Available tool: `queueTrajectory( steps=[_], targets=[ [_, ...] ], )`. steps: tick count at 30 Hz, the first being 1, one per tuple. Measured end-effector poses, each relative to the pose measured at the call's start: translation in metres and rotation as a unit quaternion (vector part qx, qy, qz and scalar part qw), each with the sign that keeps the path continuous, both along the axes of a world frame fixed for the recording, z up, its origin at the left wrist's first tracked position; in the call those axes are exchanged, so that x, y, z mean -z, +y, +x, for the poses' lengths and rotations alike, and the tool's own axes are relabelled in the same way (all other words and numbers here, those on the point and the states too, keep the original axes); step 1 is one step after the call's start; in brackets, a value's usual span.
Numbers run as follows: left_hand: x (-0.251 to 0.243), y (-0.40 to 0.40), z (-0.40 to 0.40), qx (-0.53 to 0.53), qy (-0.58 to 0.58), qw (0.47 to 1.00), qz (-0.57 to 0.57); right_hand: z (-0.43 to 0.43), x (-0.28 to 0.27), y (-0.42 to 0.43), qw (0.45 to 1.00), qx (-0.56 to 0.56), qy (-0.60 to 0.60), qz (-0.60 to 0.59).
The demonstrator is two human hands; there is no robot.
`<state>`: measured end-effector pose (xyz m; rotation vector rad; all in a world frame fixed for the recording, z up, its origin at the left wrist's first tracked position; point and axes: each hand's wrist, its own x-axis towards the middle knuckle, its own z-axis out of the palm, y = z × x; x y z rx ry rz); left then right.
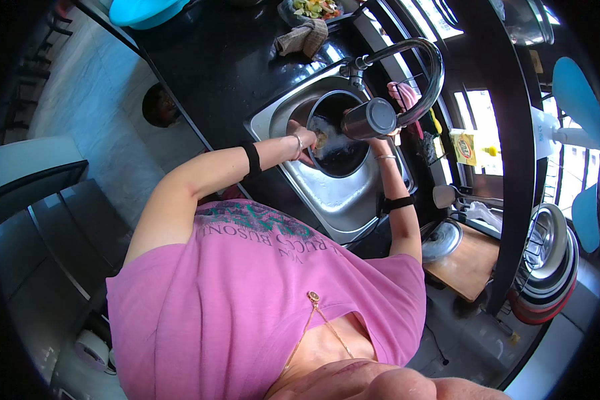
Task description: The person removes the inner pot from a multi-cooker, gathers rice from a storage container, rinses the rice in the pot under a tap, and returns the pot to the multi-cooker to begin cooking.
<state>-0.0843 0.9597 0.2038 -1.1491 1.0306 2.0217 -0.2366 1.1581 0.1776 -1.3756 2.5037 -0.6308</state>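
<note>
A deep metal pot is in the stainless steel sink, with cloudy, sudsy water in its dark inside. At the pot's left rim is my left hand, curled over the edge. A small golden-brown thing, perhaps a scouring pad, lies by its fingertips inside the pot; whether they touch it I cannot tell. My right hand grips a steel tumbler over the pot's right side, tilted with its base facing up towards me. The tumbler hides most of that hand and its mouth.
A curved chrome faucet arches close above the tumbler. On the black counter are a crumpled brown cloth, a bag of chopped vegetables and a blue basin. To the right are a wooden board, a pot lid and stacked plates.
</note>
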Motion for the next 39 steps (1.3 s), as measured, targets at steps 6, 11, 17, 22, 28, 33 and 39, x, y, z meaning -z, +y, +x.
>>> queueTrajectory(
  steps=[6,11,17,22,28,33,39],
  targets=[
    [0.007,0.003,0.01,0.025,0.027,0.998,-0.047,0.067,0.054,-0.018,0.889,-0.216,0.092,0.393],
    [-0.006,0.011,0.015,0.078,0.032,0.992,-0.091,0.074,0.101,-0.033,0.889,-0.291,0.216,0.279],
    [-0.009,0.002,0.018,0.021,0.051,0.997,-0.046,0.071,0.105,-0.027,0.924,-0.246,0.054,0.288],
    [-0.016,0.007,0.027,0.087,0.051,0.993,-0.058,0.074,0.084,-0.051,0.978,-0.2,0.002,0.057],
    [-0.016,0.009,0.028,0.088,0.054,0.992,-0.066,0.086,0.108,-0.021,0.869,-0.28,0.384,0.137],
    [-0.014,0.005,0.032,0.07,0.057,0.993,-0.081,0.086,0.033,-0.051,0.979,-0.033,-0.196,0.048],
    [0.003,-0.005,0.032,0.034,0.053,0.993,-0.102,0.092,0.0,0.007,0.914,-0.155,0.181,0.328]
  ],
)
